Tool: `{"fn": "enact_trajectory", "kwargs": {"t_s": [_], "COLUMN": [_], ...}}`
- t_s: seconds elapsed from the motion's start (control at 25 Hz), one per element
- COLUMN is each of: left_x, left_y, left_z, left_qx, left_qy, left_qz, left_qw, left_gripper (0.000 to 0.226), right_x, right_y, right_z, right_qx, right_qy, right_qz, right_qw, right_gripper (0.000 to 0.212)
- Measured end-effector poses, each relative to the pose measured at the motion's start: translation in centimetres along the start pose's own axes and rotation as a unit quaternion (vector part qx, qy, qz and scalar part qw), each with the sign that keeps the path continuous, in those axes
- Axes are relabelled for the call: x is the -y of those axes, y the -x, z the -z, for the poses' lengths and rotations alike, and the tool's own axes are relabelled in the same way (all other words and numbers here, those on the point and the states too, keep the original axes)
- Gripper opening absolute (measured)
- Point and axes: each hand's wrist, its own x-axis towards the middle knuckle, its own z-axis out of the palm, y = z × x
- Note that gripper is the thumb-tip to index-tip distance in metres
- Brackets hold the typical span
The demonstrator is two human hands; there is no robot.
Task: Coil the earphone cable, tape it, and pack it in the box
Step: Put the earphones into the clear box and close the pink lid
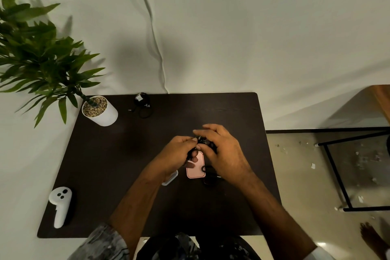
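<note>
Both hands meet above the middle of the dark table [105, 164]. The left hand [176, 154] and the right hand [223, 152] each pinch the black earphone cable [203, 142], bunched between their fingertips. Just below them lies the pink box [197, 170], its long axis running away from the person, with a loop of cable at its right edge.

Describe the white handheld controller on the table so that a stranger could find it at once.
Start from the dark table and go to its near left corner, far from the potted plant at the back. The white controller lies there alone. It has a round head with three dark buttons and a slim handle, unlike the pink box under the hands.
</note>
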Motion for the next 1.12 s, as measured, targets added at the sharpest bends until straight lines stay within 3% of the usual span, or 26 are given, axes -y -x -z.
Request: {"fn": "enact_trajectory", "kwargs": {"t_s": [0.08, 0.2, 0.4, 0.56, 0.84, 1.12], "left_x": [0.5, 2.1, 6.4, 11.1, 16.3, 16.3], "left_y": [-0.3, -1.0, -2.8, -4.4, -6.1, -6.8], "left_z": [0.4, 0.7, 1.1, 2.8, 5.6, 7.6], "left_qx": [0.027, 0.029, -0.17, -0.253, -0.322, -0.332], "left_qy": [0.011, -0.015, -0.126, -0.042, -0.146, -0.176], "left_qz": [0.014, 0.02, -0.026, 0.051, 0.11, 0.034], "left_qw": [0.999, 0.999, 0.977, 0.965, 0.929, 0.926], "left_gripper": [0.035, 0.039, 0.022, 0.006, 0.016, 0.013], "right_x": [-0.4, -0.7, -1.6, -2.3, -2.0, -0.3], "right_y": [-0.1, -0.4, -0.8, -0.1, -0.3, -1.6], "right_z": [0.0, -0.7, -6.0, -11.6, -18.3, -19.8], "right_qx": [0.02, 0.048, 0.026, 0.061, 0.145, 0.166], "right_qy": [-0.053, -0.137, -0.196, -0.199, -0.183, -0.131], "right_qz": [-0.03, -0.151, -0.304, -0.388, -0.408, -0.357], "right_qw": [0.998, 0.978, 0.932, 0.898, 0.883, 0.91], "right_gripper": [0.028, 0.014, 0.005, 0.009, 0.019, 0.038]}}
